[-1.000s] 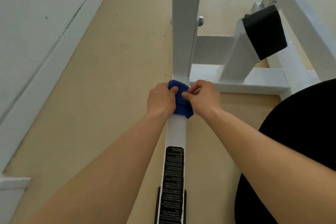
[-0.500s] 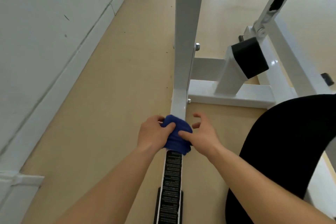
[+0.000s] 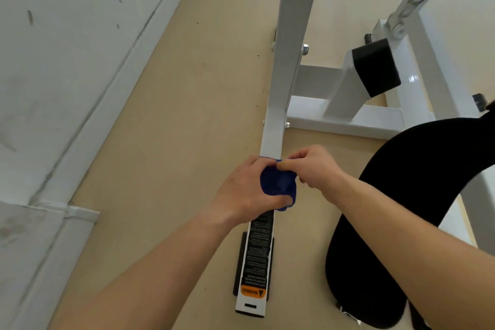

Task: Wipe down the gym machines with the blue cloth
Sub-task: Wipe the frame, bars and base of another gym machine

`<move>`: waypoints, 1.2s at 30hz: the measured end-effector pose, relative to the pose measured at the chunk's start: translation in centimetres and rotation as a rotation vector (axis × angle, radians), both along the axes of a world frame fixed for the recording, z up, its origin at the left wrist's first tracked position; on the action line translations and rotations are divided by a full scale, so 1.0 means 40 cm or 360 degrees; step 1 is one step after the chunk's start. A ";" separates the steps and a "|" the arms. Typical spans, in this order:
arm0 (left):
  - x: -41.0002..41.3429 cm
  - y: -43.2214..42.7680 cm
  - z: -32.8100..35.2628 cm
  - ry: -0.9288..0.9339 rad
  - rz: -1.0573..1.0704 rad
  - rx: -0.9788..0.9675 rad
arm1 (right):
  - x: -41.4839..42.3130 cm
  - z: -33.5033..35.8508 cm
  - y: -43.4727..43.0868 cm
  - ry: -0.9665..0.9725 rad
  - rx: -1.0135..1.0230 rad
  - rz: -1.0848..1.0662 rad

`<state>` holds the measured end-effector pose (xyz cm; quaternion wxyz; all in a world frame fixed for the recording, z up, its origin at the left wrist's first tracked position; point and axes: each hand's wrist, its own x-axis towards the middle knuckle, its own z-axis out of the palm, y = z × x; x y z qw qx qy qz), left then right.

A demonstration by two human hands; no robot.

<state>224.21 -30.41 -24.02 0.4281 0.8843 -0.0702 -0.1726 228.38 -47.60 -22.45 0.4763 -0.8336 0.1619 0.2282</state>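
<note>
A bunched blue cloth rests on the white floor rail of a gym machine, just above its black warning label. My left hand wraps around the cloth from the left and holds it against the rail. My right hand pinches the cloth's upper edge with thumb and fingertips. The white upright post rises from the rail beyond my hands.
A white wall with skirting runs along the left, with beige floor between it and the rail. White frame bars and a black pad stand at the right. A black-clothed knee fills the lower right.
The cloth and both hands slid down the rail toward me, from the post's foot to the label's top. My right hand, briefly spread, now pinches the cloth's edge.
</note>
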 end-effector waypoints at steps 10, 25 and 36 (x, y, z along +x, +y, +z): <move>0.073 0.009 0.095 -0.0193 0.0302 -0.0161 | -0.015 0.070 -0.013 0.0041 0.0614 0.0126; 0.395 -0.031 0.444 -0.0893 0.0695 -0.0156 | 0.267 0.393 -0.066 -0.1355 -0.0416 -0.0193; 0.485 -0.119 0.499 -0.1039 0.1132 -0.0634 | 0.380 0.458 0.032 -0.1448 0.0365 -0.0803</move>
